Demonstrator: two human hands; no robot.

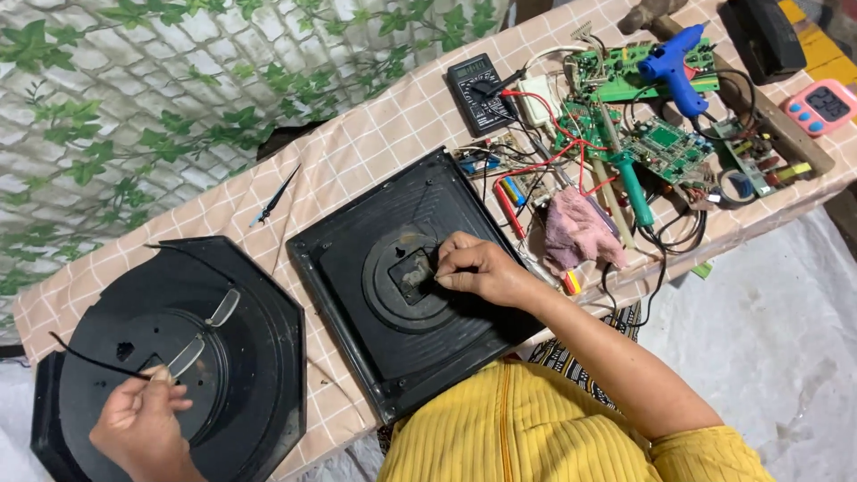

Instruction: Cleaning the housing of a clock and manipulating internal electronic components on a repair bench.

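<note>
a thin black wire is being pinched by the left hand over the octagonal housing, while the square panel's centre piece is being pinched by the right hand.

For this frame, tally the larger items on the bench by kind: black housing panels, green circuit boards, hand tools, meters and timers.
Black housing panels: 2, square panel and octagonal panel
Green circuit boards: 3 at least, e.g.
Hand tools: 2, blue glue gun and green-handled soldering iron
Meters and timers: 2, black multimeter and pink timer
Total: 9
</note>
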